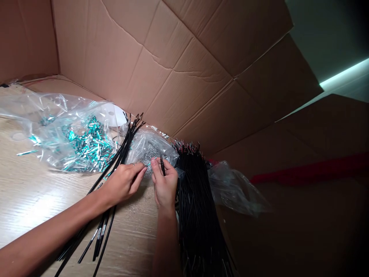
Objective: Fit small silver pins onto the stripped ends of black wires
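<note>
My left hand (123, 182) pinches something too small to make out, close to my right hand's fingertips. My right hand (165, 184) is closed around dark tweezers (162, 163), which point upward, with thumb and finger pressed together. Behind both hands a clear plastic bag (140, 144) holds a pile of small silvery pieces. Several loose black cables (108, 227) run beneath and beside my left forearm. A thick bundle of black cables (196, 200) lies just right of my right hand, with thin stripped wires at its far end.
A large clear bag (57, 105) with teal and silver slivers lies on the wooden table (132, 246) at the left. Cardboard walls (129, 57) rise behind. Right of the bundle are another clear plastic bag (233, 192) and a red strip (311, 169).
</note>
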A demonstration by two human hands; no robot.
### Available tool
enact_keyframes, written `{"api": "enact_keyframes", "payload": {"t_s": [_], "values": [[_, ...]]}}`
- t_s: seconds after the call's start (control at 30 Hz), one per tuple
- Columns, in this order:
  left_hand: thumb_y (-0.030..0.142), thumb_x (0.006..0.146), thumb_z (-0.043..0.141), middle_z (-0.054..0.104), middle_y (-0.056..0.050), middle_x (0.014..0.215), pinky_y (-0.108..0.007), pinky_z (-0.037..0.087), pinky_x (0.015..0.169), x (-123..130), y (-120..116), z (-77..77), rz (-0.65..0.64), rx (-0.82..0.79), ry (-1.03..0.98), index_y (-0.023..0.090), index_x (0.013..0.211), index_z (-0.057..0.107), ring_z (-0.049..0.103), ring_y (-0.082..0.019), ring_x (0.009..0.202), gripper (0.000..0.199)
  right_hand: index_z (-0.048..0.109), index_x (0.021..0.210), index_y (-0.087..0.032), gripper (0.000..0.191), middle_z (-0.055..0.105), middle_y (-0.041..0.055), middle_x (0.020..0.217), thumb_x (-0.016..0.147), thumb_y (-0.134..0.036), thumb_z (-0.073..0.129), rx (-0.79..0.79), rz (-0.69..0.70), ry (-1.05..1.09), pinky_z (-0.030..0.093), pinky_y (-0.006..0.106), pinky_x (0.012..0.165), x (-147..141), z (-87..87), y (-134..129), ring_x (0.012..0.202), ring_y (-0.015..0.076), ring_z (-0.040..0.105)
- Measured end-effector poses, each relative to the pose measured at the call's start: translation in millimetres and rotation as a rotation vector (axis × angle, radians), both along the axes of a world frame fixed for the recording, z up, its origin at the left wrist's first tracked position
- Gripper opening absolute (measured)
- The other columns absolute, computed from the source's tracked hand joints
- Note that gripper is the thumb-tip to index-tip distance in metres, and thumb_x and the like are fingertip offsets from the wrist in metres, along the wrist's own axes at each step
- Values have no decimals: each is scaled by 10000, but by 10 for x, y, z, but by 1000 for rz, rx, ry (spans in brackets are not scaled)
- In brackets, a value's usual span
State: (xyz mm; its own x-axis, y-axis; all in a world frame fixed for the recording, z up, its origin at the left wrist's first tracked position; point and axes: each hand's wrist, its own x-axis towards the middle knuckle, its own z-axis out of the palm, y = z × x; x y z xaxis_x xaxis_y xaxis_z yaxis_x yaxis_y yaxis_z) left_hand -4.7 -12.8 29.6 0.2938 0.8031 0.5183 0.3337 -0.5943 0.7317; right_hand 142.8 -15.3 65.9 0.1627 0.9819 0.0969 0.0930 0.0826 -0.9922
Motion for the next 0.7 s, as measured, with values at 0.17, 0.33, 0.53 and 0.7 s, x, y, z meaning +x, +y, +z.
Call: {"api": "enact_keyframes", "payload": {"t_s": [0.17,0.33,0.53,0.7], "values": [[330,1018,447,439,28,586,-234,260,501,-38,35,93,-49,-283,-230,159,742,546,379,-95,496,339,725,878,-161,213,704,43,838,844,-367,767,174,-61,-99,541,277,712,-94,-5,-67,764,162,639],[557,960,531,284,97,506,-192,200,378,-65,36,178,-486,-888,-704,192,745,484,222,-63,377,427,697,894,-160,272,614,-6,698,854,-423,755,146,-57,-40,437,227,553,-15,-184,-37,583,106,521],[563,901,650,338,93,471,-164,196,351,-40,53,95,-543,-954,-724,169,724,522,256,-44,347,450,660,884,-165,265,520,-44,650,877,-418,740,121,-8,17,359,200,489,-54,-137,20,520,73,421],[545,908,649,352,92,446,-161,211,331,-35,95,44,-409,-938,-797,167,726,534,257,-44,324,435,666,880,-159,197,652,18,789,893,-350,712,153,-18,-103,518,257,708,-97,-94,-87,723,137,618]]}}
